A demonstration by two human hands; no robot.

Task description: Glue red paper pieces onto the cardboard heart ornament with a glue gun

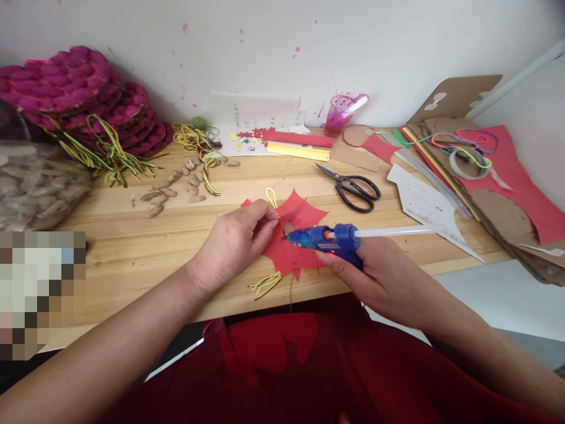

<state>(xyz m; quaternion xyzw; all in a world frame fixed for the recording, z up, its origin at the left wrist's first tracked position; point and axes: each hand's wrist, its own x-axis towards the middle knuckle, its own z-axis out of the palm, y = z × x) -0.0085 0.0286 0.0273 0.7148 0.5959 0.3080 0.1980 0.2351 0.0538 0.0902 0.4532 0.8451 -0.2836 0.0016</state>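
The bare left hand (233, 238) covers part of the red, spiky paper shape (300, 203); whether its pinched fingertips (272, 213) hold anything is too small to tell. The right hand (384, 280) hides most of the grip of the blue plastic glue gun (348, 235). Writing on the white paper sheet (260, 106) is illegible. The left edge crops the clear plastic bag of peanuts (39, 185). Coarse pixel blocks (35, 282) mask the lower left.

The gun (346, 237) is deep blue with a glowing red dot, its stick (397, 231) milky white. The paper (293, 259) is bright red, the tassel (267, 284) yellow-green, the loop (268, 196) yellow. Streaked grain patterns the pale wooden table (132, 259); pink splashes speckle the white wall (265, 53). The scissors (369, 188) are black, the peanuts (175, 176) tan, the stack (66, 82) magenta, the stars (260, 133) red, yellow and green.
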